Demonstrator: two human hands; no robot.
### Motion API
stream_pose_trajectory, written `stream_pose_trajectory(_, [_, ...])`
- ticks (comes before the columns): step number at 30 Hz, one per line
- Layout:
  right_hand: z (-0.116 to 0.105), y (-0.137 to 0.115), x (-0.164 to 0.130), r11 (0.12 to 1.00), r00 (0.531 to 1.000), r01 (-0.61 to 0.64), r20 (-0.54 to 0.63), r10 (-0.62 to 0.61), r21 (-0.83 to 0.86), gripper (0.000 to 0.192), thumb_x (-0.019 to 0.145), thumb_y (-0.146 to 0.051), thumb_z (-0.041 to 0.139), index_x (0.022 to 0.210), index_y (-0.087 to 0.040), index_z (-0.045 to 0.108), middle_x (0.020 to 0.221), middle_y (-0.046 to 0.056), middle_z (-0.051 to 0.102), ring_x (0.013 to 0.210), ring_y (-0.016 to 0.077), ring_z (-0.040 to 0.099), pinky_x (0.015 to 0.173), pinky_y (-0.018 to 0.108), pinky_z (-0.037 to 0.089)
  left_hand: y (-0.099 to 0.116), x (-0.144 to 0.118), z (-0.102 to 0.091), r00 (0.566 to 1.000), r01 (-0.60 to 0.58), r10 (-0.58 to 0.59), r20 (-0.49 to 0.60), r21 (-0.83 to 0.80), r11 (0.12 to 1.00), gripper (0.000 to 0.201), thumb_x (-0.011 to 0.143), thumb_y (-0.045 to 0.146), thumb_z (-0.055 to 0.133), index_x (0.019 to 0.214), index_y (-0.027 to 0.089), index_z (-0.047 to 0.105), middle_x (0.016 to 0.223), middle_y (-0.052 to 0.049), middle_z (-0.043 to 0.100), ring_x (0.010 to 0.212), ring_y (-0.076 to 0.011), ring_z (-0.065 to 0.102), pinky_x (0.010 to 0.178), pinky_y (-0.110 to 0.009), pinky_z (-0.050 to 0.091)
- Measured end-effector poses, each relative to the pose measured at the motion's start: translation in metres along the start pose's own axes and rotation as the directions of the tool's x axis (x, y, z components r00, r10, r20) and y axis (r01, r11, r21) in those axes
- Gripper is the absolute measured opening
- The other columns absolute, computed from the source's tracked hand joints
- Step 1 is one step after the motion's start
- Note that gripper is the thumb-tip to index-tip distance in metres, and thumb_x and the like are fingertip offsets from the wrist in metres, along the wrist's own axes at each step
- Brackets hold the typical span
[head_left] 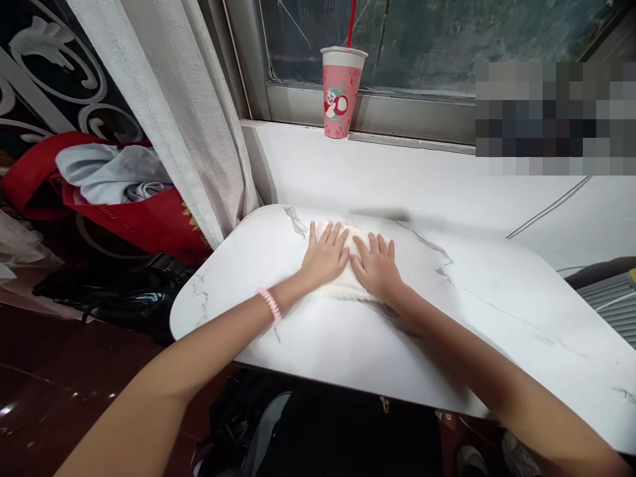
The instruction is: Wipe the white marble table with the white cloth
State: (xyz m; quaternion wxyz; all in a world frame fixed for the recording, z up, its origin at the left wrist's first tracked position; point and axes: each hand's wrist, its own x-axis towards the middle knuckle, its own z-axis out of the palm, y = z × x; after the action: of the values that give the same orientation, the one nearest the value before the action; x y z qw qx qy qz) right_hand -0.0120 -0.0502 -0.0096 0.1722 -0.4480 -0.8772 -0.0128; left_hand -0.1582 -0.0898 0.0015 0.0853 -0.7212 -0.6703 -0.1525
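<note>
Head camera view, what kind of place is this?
Probably a room in a home, by a window. A marble-look table stands under a sill holding a pink paper cup, a curtain hangs alongside, and both hands, left hand and right hand, press flat on a white cloth.

1. One head-worn view only, looking forward and down from close above the marble surface (497, 311).
2. It faces the window, where a pink cup (342, 91) stands beyond the surface's far edge.

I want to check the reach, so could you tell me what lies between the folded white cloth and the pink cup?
Head view: only bare marble tabletop and white sill separate white cloth from pink cup.
</note>
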Motion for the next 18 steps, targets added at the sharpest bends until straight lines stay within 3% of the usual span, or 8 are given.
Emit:
stream_pose_trajectory(4, [-0.022, 0.002, -0.066, 0.973, 0.973, 0.231, -0.017, -0.231, 0.002, 0.054, 0.1, -0.03, 0.026, 0.148, -0.011, 0.039, 0.155, 0.018, 0.036, 0.147, 0.0347, 0.024, 0.116, 0.068, 0.01, 0.036, -0.06, -0.014, 0.988, -0.153, 0.154, 0.023, -0.025, 0.988, 0.052, 0.103, 0.028, 0.019, 0.149, 0.01, 0.034, 0.157, -0.011, 0.035, 0.147, -0.025, 0.027, 0.121, -0.06, 0.006])
stream_pose_trajectory(8, [-0.04, 0.017, -0.11, 0.943, 0.943, 0.332, 0.016, -0.332, -0.005, 0.057, 0.1, -0.031, 0.026, 0.151, -0.007, 0.033, 0.154, 0.019, 0.036, 0.146, 0.0342, 0.027, 0.115, 0.062, 0.026, 0.068, -0.091, -0.025, 0.973, -0.214, 0.217, 0.076, -0.051, 0.976, 0.053, 0.103, 0.03, 0.018, 0.15, 0.009, 0.031, 0.157, -0.01, 0.033, 0.148, -0.0234, 0.025, 0.122, -0.057, 0.013])
stream_pose_trajectory(13, [-0.045, 0.04, -0.127, 0.961, 0.962, 0.268, 0.078, -0.262, -0.074, 0.059, 0.099, -0.031, 0.027, 0.153, -0.01, 0.03, 0.156, 0.018, 0.034, 0.145, 0.0369, 0.028, 0.11, 0.061, 0.035, 0.094, -0.083, -0.024, 0.957, -0.279, 0.282, 0.065, -0.044, 0.959, 0.053, 0.103, 0.032, 0.021, 0.148, 0.008, 0.036, 0.155, -0.011, 0.037, 0.147, -0.025, 0.027, 0.121, -0.058, 0.012])
stream_pose_trajectory(18, [-0.038, 0.05, -0.089, 0.99, 0.975, 0.124, 0.195, -0.109, -0.07, 0.059, 0.095, -0.028, 0.028, 0.148, -0.006, 0.039, 0.155, 0.021, 0.034, 0.144, 0.0401, 0.03, 0.11, 0.066, 0.03, 0.094, -0.042, -0.004, 0.97, -0.217, 0.224, 0.094, -0.08, 0.973, 0.052, 0.099, 0.025, 0.027, 0.146, 0.008, 0.039, 0.153, -0.013, 0.041, 0.144, -0.0263, 0.033, 0.12, -0.058, 0.014])
